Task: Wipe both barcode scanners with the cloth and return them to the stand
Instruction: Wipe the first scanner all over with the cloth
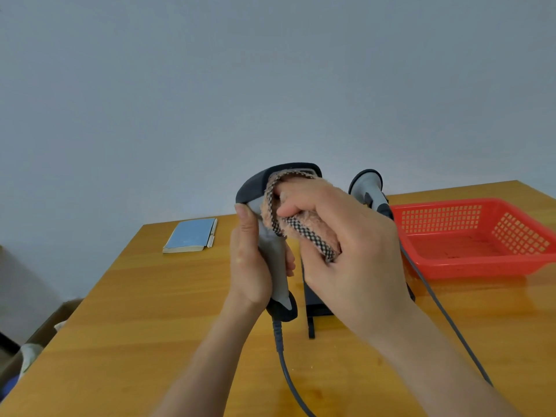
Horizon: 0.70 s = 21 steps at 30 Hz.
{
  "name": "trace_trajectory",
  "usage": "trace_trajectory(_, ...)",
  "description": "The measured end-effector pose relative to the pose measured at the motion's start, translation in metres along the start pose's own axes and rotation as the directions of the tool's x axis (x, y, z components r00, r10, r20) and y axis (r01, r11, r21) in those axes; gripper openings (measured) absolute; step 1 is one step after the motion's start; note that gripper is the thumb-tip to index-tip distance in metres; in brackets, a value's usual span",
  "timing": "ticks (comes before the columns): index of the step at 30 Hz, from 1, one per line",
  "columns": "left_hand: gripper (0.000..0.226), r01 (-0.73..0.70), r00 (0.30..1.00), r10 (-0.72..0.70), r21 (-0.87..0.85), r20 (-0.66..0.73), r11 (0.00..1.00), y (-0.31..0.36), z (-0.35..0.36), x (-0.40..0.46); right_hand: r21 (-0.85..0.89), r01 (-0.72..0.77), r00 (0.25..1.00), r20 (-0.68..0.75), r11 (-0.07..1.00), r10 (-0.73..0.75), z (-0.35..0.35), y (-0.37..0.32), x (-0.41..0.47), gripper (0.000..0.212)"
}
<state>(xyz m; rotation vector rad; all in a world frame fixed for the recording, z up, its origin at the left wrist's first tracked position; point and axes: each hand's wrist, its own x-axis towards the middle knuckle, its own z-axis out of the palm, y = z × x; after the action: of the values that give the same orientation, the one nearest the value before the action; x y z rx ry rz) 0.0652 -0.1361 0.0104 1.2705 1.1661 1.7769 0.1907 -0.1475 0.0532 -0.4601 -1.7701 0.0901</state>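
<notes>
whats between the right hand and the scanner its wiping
In the head view, the pink cloth lies between the right hand and the scanner that the left hand grips.

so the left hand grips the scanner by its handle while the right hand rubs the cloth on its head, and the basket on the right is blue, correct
Not quite: the basket on the right is red, not blue, as the head view shows. The rest holds: the left hand grips the scanner by its handle while the right hand rubs the cloth on its head.

Blue notebook (190,235) with pen (212,233) alongside; red basket (478,236); possibly cardboard box (45,329) off-table.
</notes>
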Motion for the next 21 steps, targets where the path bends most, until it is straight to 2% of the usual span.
trace_trajectory(4,0.069,0.023,1.0,-0.023,-0.029,-0.003,0.999,0.004,-0.001,0.0,-0.118,-0.015,0.999,-0.043,0.993,0.01,0.001,0.01,0.001,0.02)
trace_trajectory(7,0.078,0.084,0.995,-0.085,-0.016,-0.044,0.996,0.008,-0.001,-0.002,-0.22,-0.071,0.997,-0.041,0.973,0.063,0.003,0.019,0.0,0.034)
trace_trajectory(9,0.082,0.106,0.992,-0.108,-0.035,-0.06,0.994,0.011,0.0,-0.003,-0.163,-0.111,0.994,-0.039,0.98,0.106,0.0,0.02,-0.001,0.03)
trace_trajectory(11,0.077,0.135,0.988,-0.141,-0.08,-0.068,0.988,0.013,0.001,-0.004,-0.032,-0.194,0.98,-0.039,0.98,0.193,-0.005,0.019,0.0,0.027)
trace_trajectory(15,0.076,0.189,0.979,-0.198,-0.136,-0.052,0.973,0.015,0.002,-0.005,0.175,-0.346,0.926,-0.095,0.922,0.366,-0.012,0.024,0.0,0.036)
trace_trajectory(18,0.078,0.197,0.979,-0.203,-0.12,-0.035,0.973,0.015,0.002,-0.005,0.223,-0.317,0.914,-0.188,0.922,0.36,-0.016,0.025,0.005,0.041)
trace_trajectory(21,0.077,0.207,0.978,-0.209,-0.108,-0.01,0.972,0.015,0.005,-0.007,0.249,-0.273,0.942,-0.128,0.929,0.31,-0.013,0.023,0.008,0.035)
